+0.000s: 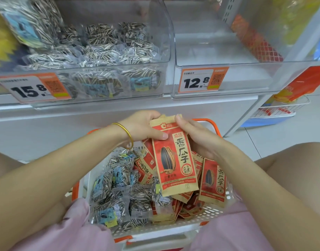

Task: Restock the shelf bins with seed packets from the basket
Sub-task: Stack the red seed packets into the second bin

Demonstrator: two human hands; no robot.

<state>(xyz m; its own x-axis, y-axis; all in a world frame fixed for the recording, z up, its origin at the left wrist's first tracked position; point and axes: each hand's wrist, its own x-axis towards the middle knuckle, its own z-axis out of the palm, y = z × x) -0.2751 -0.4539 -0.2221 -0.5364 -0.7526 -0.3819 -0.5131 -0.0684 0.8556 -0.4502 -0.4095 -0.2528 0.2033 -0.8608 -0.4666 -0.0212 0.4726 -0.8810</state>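
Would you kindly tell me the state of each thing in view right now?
Left bin: filled with clear packets.
Right bin: looks empty.
Basket: partly full of packets.
Red stack: held above the basket.
Left hand: grips the stack.
Right hand: grips the stack.

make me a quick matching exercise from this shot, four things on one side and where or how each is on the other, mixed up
Things:
1. left bin
2. right bin
3. red packet stack
4. gold bangle

States:
A. gripped by the left hand and right hand
B. bears the 12.8 tag
C. round the left wrist
D. full of clear striped-seed packets

Pairs: 1-D, 2-B, 3-A, 4-C
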